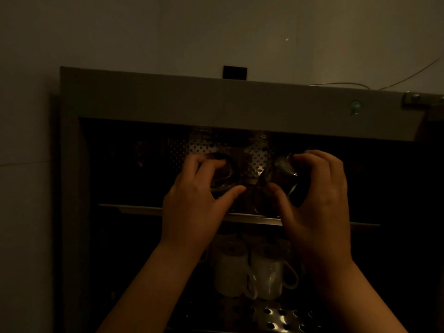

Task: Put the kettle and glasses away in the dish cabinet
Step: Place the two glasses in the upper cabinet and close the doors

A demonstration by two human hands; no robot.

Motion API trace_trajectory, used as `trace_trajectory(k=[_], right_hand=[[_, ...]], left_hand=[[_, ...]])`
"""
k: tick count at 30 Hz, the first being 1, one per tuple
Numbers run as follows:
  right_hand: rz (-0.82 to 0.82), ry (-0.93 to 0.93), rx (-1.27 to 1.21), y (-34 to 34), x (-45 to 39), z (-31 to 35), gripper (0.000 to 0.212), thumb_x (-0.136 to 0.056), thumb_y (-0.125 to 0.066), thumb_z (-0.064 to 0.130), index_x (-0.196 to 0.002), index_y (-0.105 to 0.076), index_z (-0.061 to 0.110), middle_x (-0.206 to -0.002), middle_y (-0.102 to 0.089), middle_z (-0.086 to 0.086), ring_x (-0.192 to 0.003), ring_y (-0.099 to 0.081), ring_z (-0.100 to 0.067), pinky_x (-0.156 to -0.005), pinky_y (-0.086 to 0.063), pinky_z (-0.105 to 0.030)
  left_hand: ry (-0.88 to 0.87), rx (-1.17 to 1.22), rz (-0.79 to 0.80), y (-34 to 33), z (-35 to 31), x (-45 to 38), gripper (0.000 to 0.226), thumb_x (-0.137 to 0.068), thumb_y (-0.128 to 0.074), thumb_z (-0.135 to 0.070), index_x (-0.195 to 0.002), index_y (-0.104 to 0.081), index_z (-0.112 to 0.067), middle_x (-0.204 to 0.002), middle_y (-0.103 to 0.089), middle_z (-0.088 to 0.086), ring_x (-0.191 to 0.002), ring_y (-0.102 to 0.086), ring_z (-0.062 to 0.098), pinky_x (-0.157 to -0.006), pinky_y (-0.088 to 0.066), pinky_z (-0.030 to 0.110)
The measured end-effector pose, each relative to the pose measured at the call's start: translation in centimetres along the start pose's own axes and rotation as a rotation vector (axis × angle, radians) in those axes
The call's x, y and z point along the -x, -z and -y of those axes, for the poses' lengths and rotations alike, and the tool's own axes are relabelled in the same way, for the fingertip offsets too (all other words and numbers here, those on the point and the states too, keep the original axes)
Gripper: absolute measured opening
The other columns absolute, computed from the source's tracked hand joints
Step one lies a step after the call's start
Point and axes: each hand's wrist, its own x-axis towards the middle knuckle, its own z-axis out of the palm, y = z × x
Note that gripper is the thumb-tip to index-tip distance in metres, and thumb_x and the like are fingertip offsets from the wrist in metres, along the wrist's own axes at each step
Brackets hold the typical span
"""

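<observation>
Both hands reached into the upper compartment of the dish cabinet (pixel 153 102), at the centre of the frame; the left hand (pixel 194 200) curled fingers and thumb round a glass (pixel 224 175), and the right hand (pixel 317 195) gripped a second glass (pixel 282 170) that tilted toward the camera, its rim catching a little light; each grip was closed on its glass, not slack. Judging by the pose, the glasses were held from the near side so they could be set down on the upper shelf (pixel 134 209) without knocking each other; they were near but apart, and whether either already rested on the shelf could not be told in the gloom. The kettle was not visible anywhere in the frame.

A perforated metal back panel (pixel 258 155) glinted between the hands; below the shelf edge, lower centre, two white mugs (pixel 230 270) stood on a perforated tray (pixel 276 316), apparently upside down. The room was very dim; a pale wall (pixel 216 32) filled the upper frame, with a thin wire (pixel 408 76) at upper right and a small green light (pixel 355 107) on the cabinet's top rail.
</observation>
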Motion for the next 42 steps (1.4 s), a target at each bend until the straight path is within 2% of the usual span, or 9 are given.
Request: trace_trajectory(k=[4, 7, 10, 14, 18, 27, 34, 42], right_hand=[[0.010, 0.001, 0.018, -0.2, 0.1, 0.0, 0.053, -0.075, -0.072, 0.028, -0.122, -0.052, 0.011, -0.128, -0.044, -0.006, -0.114, -0.039, -0.011, -0.088, -0.031, -0.011], [0.002, 0.015, 0.030, -0.5, 0.4, 0.3, 0.052, -0.076, -0.072, 0.027, -0.122, -0.053, 0.012, -0.130, -0.045, -0.006, -0.117, -0.042, -0.015, -0.089, -0.030, -0.011], [-0.007, 0.023, 0.021, -0.9, 0.7, 0.4, 0.052, -0.077, -0.074, 0.024, -0.123, -0.052, 0.013, -0.132, -0.044, -0.006, -0.120, -0.044, -0.020, -0.094, -0.032, -0.017], [-0.017, 0.023, 0.018, -1.3, 0.8, 0.3, 0.052, -0.077, -0.075, 0.022, -0.124, -0.054, 0.014, -0.134, -0.043, -0.008, -0.123, -0.041, -0.020, -0.095, -0.036, -0.024], [-0.021, 0.003, 0.009, -1.2, 0.2, 0.2, 0.049, -0.081, -0.066, 0.030, -0.125, -0.053, 0.014, -0.132, -0.044, -0.009, -0.121, -0.042, -0.019, -0.094, -0.032, -0.014], [0.083, -0.017, 0.116, -1.6, -0.7, 0.3, 0.049, -0.086, -0.061, 0.034, -0.127, -0.049, 0.011, -0.127, -0.050, -0.012, -0.114, -0.049, -0.027, -0.089, -0.045, -0.035], [0.141, -0.035, 0.269, -1.9, -0.9, 0.0, 0.050, -0.086, -0.055, 0.033, -0.128, -0.047, 0.010, -0.125, -0.050, -0.014, -0.105, -0.049, -0.033, -0.080, -0.046, -0.042], [0.279, -0.117, 0.379, -2.2, -1.2, -0.8, 0.053, -0.088, -0.050, 0.034, -0.135, -0.042, 0.010, -0.127, -0.050, -0.018, -0.102, -0.050, -0.039, -0.078, -0.044, -0.043]], left_hand=[[0.012, 0.012, -0.025, -0.5, 0.1, 0.2, 0.051, -0.072, -0.066, -0.052, -0.115, -0.061, -0.025, -0.116, -0.047, -0.011, -0.099, -0.054, 0.006, -0.068, -0.030, 0.005], [0.006, -0.003, -0.028, -1.0, -0.1, 0.3, 0.051, -0.075, -0.062, -0.051, -0.117, -0.061, -0.022, -0.117, -0.049, -0.006, -0.103, -0.057, 0.013, -0.072, -0.039, 0.015], [-0.009, -0.023, -0.022, -1.4, -0.2, 0.4, 0.048, -0.078, -0.061, -0.048, -0.117, -0.061, -0.018, -0.117, -0.053, 0.000, -0.105, -0.057, 0.019, -0.076, -0.045, 0.026], [0.001, -0.051, -0.030, -1.6, 0.0, 0.3, 0.049, -0.081, -0.058, -0.047, -0.118, -0.060, -0.015, -0.117, -0.055, 0.005, -0.104, -0.057, 0.022, -0.078, -0.044, 0.026], [0.026, -0.045, -0.010, -1.7, 0.0, 0.4, 0.050, -0.082, -0.057, -0.047, -0.120, -0.058, -0.015, -0.120, -0.053, 0.005, -0.107, -0.055, 0.022, -0.080, -0.044, 0.027], [0.046, -0.112, 0.117, -1.7, 0.3, -0.3, 0.050, -0.084, -0.046, -0.054, -0.118, -0.053, -0.018, -0.118, -0.051, 0.004, -0.104, -0.053, 0.022, -0.075, -0.041, 0.027], [0.104, -0.178, 0.223, -2.0, 0.4, -0.7, 0.047, -0.089, -0.043, -0.055, -0.123, -0.048, -0.023, -0.130, -0.044, 0.005, -0.106, -0.053, 0.027, -0.078, -0.047, 0.038], [0.112, -0.207, 0.298, -1.9, 0.5, -0.8, 0.049, -0.092, -0.041, -0.052, -0.132, -0.041, -0.024, -0.136, -0.039, 0.007, -0.111, -0.049, 0.029, -0.083, -0.046, 0.039]])
